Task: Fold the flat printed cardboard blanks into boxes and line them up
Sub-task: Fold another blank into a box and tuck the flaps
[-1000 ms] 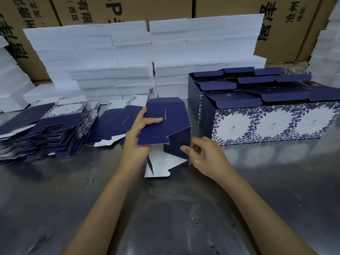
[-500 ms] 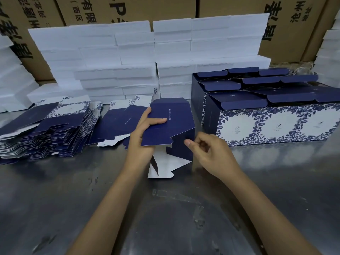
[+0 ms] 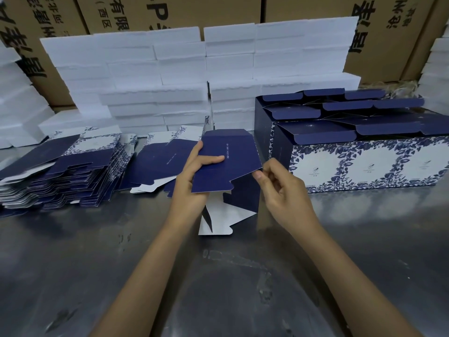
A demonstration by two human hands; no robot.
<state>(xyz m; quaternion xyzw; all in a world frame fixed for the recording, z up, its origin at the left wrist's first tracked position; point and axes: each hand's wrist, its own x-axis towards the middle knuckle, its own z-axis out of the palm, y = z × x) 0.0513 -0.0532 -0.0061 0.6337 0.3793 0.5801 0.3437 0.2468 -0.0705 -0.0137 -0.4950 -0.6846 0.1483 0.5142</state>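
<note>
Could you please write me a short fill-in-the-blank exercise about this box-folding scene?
1. The left hand grips a half-folded ____ box blank.
2. The pile of flat blanks lies to the person's ____.
3. The finished boxes stand in front of the right hand on a ____ table.

Answers: blue; left; metal

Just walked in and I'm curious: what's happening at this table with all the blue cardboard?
A person is folding printed boxes by hand. The left hand grips a half-opened navy blank, while the right hand pinches its right edge. A stack of flat blanks waits at the left, and finished boxes stand lined up at the right on the metal table.
</note>
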